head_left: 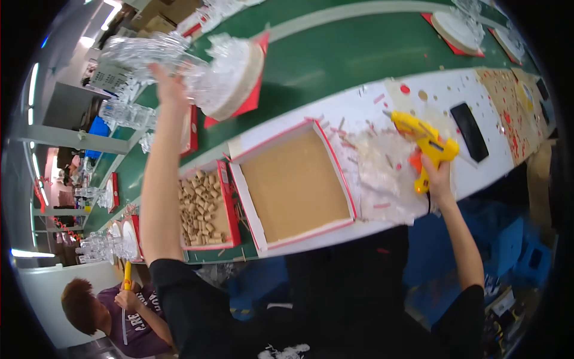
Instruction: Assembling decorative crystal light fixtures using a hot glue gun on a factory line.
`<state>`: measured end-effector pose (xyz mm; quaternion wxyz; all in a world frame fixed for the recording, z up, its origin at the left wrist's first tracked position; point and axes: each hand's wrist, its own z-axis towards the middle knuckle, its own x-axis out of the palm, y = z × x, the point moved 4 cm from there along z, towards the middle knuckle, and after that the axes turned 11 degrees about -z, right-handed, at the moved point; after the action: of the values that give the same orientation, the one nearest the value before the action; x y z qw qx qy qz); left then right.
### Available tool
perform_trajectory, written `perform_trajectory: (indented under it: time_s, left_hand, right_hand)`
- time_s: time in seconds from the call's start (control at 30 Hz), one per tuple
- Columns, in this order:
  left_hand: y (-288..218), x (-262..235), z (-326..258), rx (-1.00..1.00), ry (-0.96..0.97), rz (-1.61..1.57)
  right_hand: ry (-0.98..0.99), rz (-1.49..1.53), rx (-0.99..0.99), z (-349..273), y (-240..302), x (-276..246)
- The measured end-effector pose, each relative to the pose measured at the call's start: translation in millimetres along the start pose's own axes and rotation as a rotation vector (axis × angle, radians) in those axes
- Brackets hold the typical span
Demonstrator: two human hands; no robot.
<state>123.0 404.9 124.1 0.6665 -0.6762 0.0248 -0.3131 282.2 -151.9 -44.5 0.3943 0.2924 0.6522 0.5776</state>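
In my right hand (438, 178) is a yellow hot glue gun (429, 142), its nozzle pointing up and left over the white worktop. My left hand (170, 90) reaches far out over the green belt, fingers stretched and slightly blurred, at the clear plastic wrap (146, 54) of an item. That item has a round white base (230, 81) on a red square card (250, 103). Whether the fingers touch the wrap is hard to see. Before me lies a shallow red-and-white box (293, 185) with a bare brown bottom. Beside it, another red box (222, 244) holds small tan cardboard tubes (202, 206).
Crumpled clear plastic (382, 164) and red scraps lie near the glue gun. A black phone (469, 131) rests farther right. More wrapped items (457, 33) stand along the green belt (335, 54). At lower left, a person (128, 317) holds another yellow glue gun (127, 275).
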Motion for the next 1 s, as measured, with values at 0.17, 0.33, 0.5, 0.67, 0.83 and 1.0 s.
perform_trajectory:
  time_s: [0.17, 0.33, 0.5, 0.67, 0.83, 1.0]
  left_hand:
    - [-70, -5, -121, -0.048, 0.174, -0.066]
    - [-48, -42, -195, -0.392, 0.814, -0.633]
    - [-11, -39, -250, 0.023, 0.448, 0.12]
    - [25, -104, -231, 0.202, 0.343, 0.546]
    - [32, -76, -215, 0.211, 0.331, 0.474]
    - [46, -63, -216, 0.312, 0.322, 0.477]
  right_hand:
    - [-0.016, 0.058, -0.016, 3, 8, 7]
    - [-0.023, 0.022, -0.075, 5, 8, 6]
    - [-0.072, 0.013, -0.084, 4, 7, 10]
    - [-0.06, 0.093, -0.088, 3, 14, 19]
    - [-0.079, 0.069, -0.039, 2, 9, 10]
    - [-0.074, 0.105, -0.06, 6, 7, 11]
